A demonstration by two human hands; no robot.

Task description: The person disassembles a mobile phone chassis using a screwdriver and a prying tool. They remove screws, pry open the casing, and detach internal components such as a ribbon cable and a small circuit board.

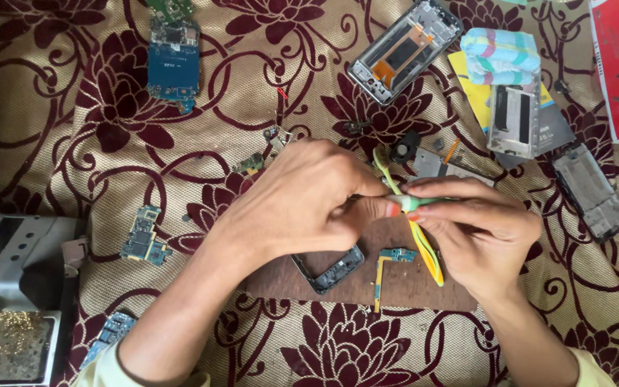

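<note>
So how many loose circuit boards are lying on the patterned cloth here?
4, perhaps more hidden under the hands. A large blue board lies top left, a small board left of the left forearm, another at bottom left, and tiny pieces above the left hand.

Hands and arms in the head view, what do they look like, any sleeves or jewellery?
Both are bare: the left hand and right hand show no gloves, rings or watch. Pale yellow-green sleeve cuffs sit far up each forearm, showing only at the bottom edge, the left sleeve and the right sleeve.
</note>
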